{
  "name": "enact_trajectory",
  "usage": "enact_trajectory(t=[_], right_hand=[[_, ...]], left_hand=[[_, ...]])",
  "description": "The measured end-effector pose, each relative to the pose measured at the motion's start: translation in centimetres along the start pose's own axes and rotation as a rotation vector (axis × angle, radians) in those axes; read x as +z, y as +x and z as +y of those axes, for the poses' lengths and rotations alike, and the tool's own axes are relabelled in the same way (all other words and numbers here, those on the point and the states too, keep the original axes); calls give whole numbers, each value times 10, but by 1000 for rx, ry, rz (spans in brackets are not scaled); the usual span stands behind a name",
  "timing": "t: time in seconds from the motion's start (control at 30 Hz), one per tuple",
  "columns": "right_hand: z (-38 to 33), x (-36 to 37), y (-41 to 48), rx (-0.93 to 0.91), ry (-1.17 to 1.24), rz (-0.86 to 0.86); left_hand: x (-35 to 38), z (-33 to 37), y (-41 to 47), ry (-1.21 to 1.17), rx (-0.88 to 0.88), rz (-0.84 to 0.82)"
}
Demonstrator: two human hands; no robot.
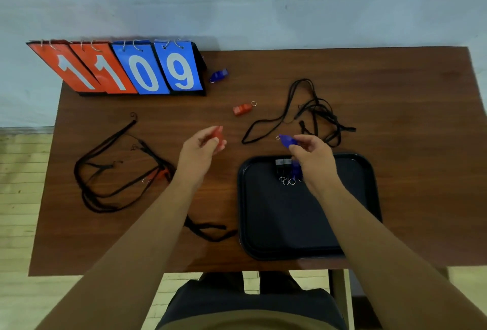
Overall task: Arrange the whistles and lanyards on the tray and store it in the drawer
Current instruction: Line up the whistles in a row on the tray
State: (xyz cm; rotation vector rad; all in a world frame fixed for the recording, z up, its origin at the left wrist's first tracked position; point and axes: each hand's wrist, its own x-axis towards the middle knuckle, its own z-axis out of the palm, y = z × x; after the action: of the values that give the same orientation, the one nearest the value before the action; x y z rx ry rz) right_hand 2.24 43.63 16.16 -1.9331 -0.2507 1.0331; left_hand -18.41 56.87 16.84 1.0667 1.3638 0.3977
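Note:
A black tray (355, 198) lies on the wooden table at the right, with two black whistles (283, 165) and a blue one (296, 167) lined up at its far edge. Just beyond that edge my right hand (313, 156) grips a blue whistle (287, 141). At the table's centre my left hand (197, 150) holds a red whistle (218, 134). Another red whistle (242, 109) and another blue whistle (219, 75) lie loose farther back. Black lanyards (313, 111) are tangled behind the tray. More lanyards (110, 171) lie at the left, with a red whistle (162, 174) among them.
A flip scoreboard (126, 69) reading 11 and 09 stands at the table's far left corner. A short black lanyard piece (208, 229) lies near the front edge, left of the tray. A wall is behind the table.

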Motion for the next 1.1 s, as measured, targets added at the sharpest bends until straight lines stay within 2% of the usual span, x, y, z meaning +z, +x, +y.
enact_trajectory(t=[0.1,0.23,0.4,0.57,0.73,0.83,0.93,1.1], right_hand=[[7,-19,-11,127,200,-51],[9,-40,-32,188,486,-142],[10,-60,-51,153,708,-246],[11,-76,-61,127,664,-313],[17,-88,-66,159,688,-347],[23,-96,-67,207,742,-366],[31,-104,-59,220,709,-273],[51,-107,-31,158,320,-90]], left_hand=[[19,-7,-22,-389,-133,-80],[46,-17,-45,-650,-218,-170],[61,-18,-72,-619,-150,-226],[65,-25,-87,-678,-104,-321],[74,-31,-94,-691,-112,-343],[81,-37,-93,-615,-126,-295],[87,-45,-84,-326,-134,-148],[93,-54,-66,240,4,61]])
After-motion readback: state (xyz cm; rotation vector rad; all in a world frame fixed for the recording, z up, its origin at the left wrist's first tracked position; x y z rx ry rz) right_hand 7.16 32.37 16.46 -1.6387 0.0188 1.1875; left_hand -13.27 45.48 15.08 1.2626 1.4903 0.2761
